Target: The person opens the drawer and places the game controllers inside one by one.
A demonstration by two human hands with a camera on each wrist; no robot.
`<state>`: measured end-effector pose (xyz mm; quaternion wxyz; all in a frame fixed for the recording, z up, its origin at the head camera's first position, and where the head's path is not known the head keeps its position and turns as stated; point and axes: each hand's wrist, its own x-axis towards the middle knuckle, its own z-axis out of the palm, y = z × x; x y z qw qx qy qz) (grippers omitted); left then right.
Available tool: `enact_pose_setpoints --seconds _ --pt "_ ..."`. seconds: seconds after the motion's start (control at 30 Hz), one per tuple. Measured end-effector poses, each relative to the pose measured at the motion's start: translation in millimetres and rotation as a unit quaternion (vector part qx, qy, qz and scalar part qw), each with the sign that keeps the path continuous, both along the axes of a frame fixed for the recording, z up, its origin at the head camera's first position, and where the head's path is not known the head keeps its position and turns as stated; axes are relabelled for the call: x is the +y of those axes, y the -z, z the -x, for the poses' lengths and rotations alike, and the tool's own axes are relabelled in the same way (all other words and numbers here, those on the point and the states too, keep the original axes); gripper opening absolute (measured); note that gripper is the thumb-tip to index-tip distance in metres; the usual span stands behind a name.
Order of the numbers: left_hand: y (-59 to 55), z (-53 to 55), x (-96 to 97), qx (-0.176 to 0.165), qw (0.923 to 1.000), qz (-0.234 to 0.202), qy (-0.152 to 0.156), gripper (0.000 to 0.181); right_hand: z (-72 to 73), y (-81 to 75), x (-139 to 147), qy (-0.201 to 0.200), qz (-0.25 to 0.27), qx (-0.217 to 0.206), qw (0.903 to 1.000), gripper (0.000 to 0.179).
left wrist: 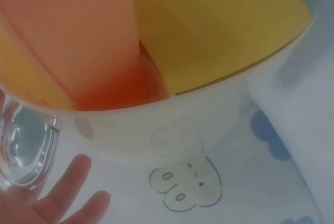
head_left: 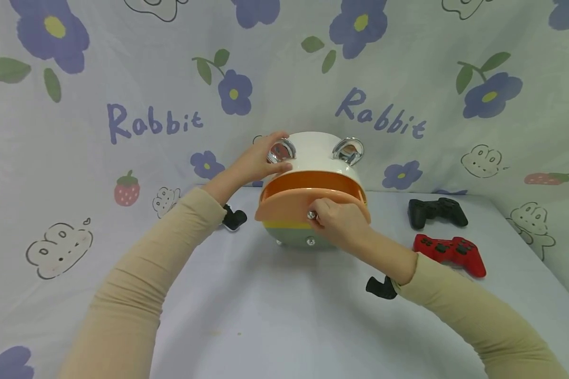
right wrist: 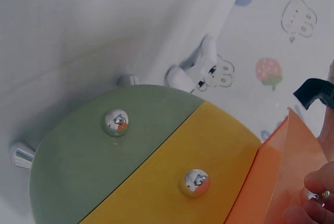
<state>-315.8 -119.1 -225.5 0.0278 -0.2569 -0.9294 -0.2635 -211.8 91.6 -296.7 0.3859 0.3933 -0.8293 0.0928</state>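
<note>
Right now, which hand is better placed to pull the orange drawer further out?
Probably the right hand: it pinches the orange drawer's chrome knob, whereas the left hand is at a chrome loop above.

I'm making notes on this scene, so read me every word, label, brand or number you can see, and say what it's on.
"Rabbit": purple letters on the back cloth, left of centre.
"Rabbit": the same cloth, right of centre.
Black controller and red controller: any button markings are too small to read.
Small chest of drawers: no writing visible.
No brand or number can be read anywhere.
</note>
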Motion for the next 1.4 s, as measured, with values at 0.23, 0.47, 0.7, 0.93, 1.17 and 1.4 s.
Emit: enact_pose_setpoints --seconds 0.23,0.47,0.7,0.93,1.17,1.4 --pt "-0.6 -1.0 -0.5 -0.014 0.9999 0.009 -0.006 0.074 -9.9 1.2 -0.8 0.000 0.000 0.019 0.9998 0.021" --pt "-0.1 -1.9 -0.5 -0.023 0.9996 0.013 -0.008 0.074 -22.1 -1.0 -0.1 0.011 -0.020 -0.001 0.9997 0.024" --pt "-0.8 -1.5 -1.9 -0.012 0.9998 0.010 0.008 0.074 -30.5 -0.9 -0.7 0.008 -0.034 0.020 0.9992 0.027" --pt "-1.2 -0.9 -3.3 -0.006 0.9998 0.015 0.007 0.075 -35.9 2.0 -1.6 0.001 -0.026 0.061 0.9978 0.026" --pt "-2.1 -1.0 -3.1 -0.001 0.9997 0.024 0.008 0.075 -46.2 0.5 -3.2 0.003 -0.035 0.042 0.9985 0.024" --pt "-3.0 -2.6 -3.3 -0.001 0.9992 0.040 -0.003 0.075 -51.6 4.3 -3.4 -0.004 -0.036 0.048 0.9982 0.026"
